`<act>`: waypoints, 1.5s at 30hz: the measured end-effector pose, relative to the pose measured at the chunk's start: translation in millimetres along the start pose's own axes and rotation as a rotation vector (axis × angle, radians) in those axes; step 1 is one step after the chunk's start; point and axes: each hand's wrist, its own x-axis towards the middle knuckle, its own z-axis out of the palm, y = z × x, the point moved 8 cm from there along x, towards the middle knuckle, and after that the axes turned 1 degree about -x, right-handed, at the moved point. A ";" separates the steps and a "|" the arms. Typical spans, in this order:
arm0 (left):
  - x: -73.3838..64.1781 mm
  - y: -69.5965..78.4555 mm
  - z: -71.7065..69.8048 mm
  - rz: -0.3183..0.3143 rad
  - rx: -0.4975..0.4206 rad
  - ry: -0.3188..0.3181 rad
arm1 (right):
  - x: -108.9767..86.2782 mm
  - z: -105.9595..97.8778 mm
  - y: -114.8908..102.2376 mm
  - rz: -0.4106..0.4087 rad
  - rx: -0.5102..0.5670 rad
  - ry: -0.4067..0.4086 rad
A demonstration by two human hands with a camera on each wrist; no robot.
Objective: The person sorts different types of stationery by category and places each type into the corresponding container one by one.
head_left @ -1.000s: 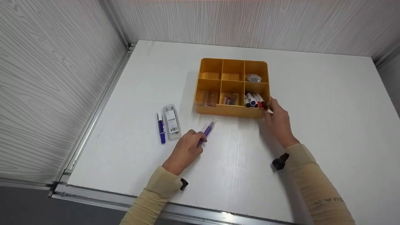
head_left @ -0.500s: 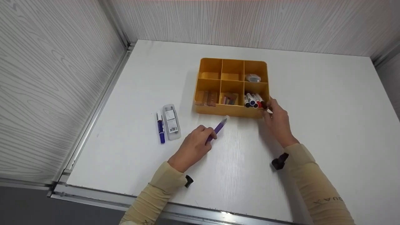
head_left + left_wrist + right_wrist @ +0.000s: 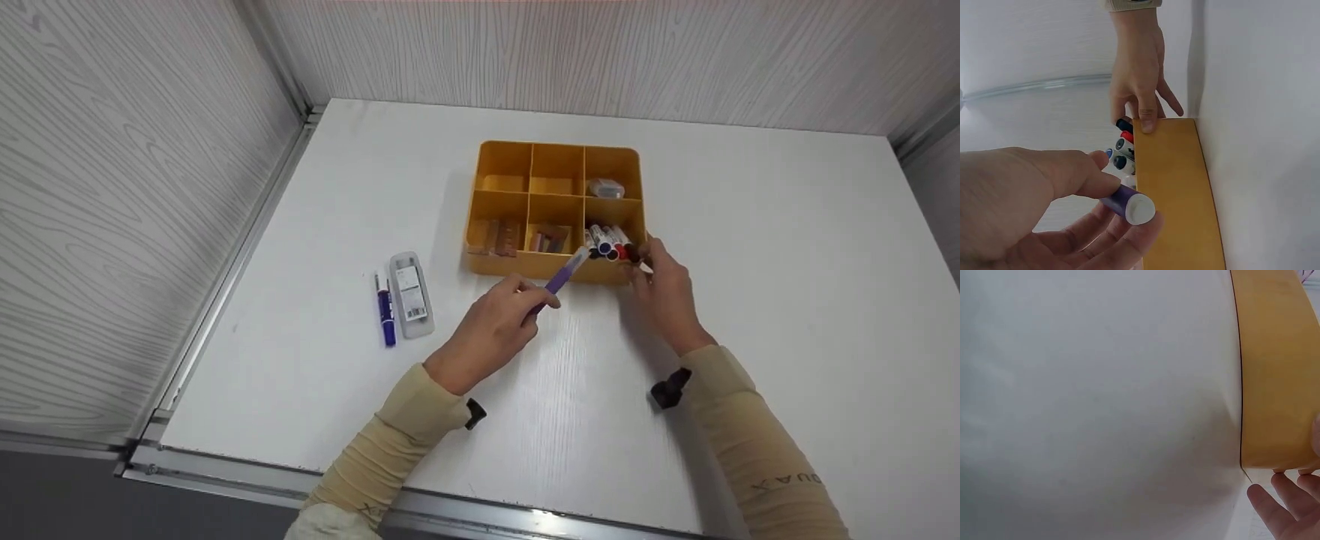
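In the head view my left hand (image 3: pixel 487 334) pinches a slim purple pen-like stick (image 3: pixel 559 280) with a translucent far end. That end is over the front rim of a yellow six-compartment organizer box (image 3: pixel 551 265), beside several whiteboard markers (image 3: pixel 609 241) in the near right compartment. The left wrist view shows the stick's round white butt end (image 3: pixel 1141 209) between thumb and fingers. My right hand (image 3: pixel 667 296) grips the box's near right corner, its thumb (image 3: pixel 1147 119) on the front wall. Fingers (image 3: pixel 1270 509) of that hand reach around the side in the right wrist view.
Left of the box lie a purple-blue pen (image 3: pixel 386 311) and a clear case (image 3: pixel 411 294) with a white label. Other compartments hold a clear-wrapped item (image 3: pixel 504 238), small coloured strips (image 3: pixel 551 240) and a small clear pack (image 3: pixel 606 188). Panels stand behind and left.
My left hand has moved right and away from me, bringing the purple stick from the table in front of the box up to its front rim. The right hand stays on the corner.
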 end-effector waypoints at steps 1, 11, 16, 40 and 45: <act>3.0 3.5 -1.5 0.013 0.002 0.009 | 0.0 0.2 0.3 0.001 -0.001 0.002; 28.6 28.9 -8.0 0.130 -0.050 0.008 | 0.3 0.3 -1.0 -0.040 -0.007 0.034; 37.4 35.7 -8.7 0.163 -0.068 -0.053 | 0.3 0.8 -0.1 -0.017 -0.017 0.017; 94.7 63.0 -2.7 0.263 0.039 -0.306 | -2.0 -0.1 -1.4 -0.048 0.004 0.039; 114.0 64.6 1.9 0.266 0.103 -0.349 | -0.8 -1.6 -1.5 -0.040 -0.003 0.046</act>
